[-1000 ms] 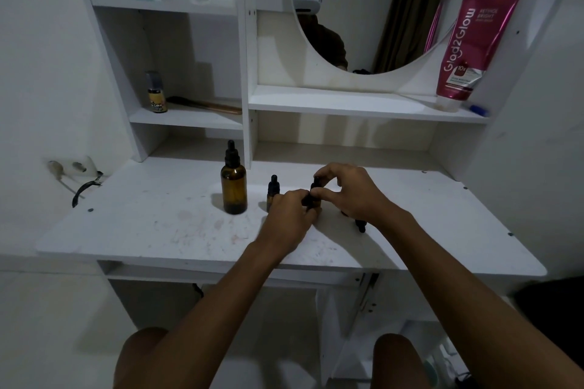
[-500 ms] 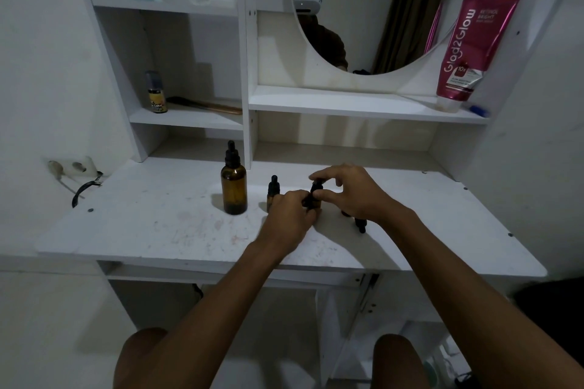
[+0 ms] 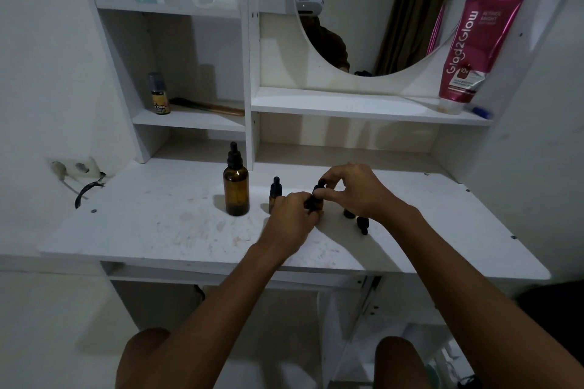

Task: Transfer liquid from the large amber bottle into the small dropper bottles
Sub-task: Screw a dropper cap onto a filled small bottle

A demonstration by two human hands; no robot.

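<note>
Two hands on one small dropper bottle (image 3: 317,201) mid-desk (image 3: 158,224): left hand (image 3: 292,218) wraps its body, right hand (image 3: 354,191) pinches its black cap from above. Contents hidden by fingers. Big amber bottle (image 3: 236,188) stands upright to the left, dropper cap on, dark liquid only at the bottom as far as I can tell. Second small bottle (image 3: 274,193) upright between the two, capped, fill unreadable. Loose dark dropper part (image 3: 362,224) lies under the right wrist.

Left hand (image 3: 292,215) grips a small bottle (image 3: 317,203) on the desk (image 3: 158,224); right hand (image 3: 354,189) pinches its cap (image 3: 319,188); amber bottle (image 3: 236,191) stands left, capped.
</note>
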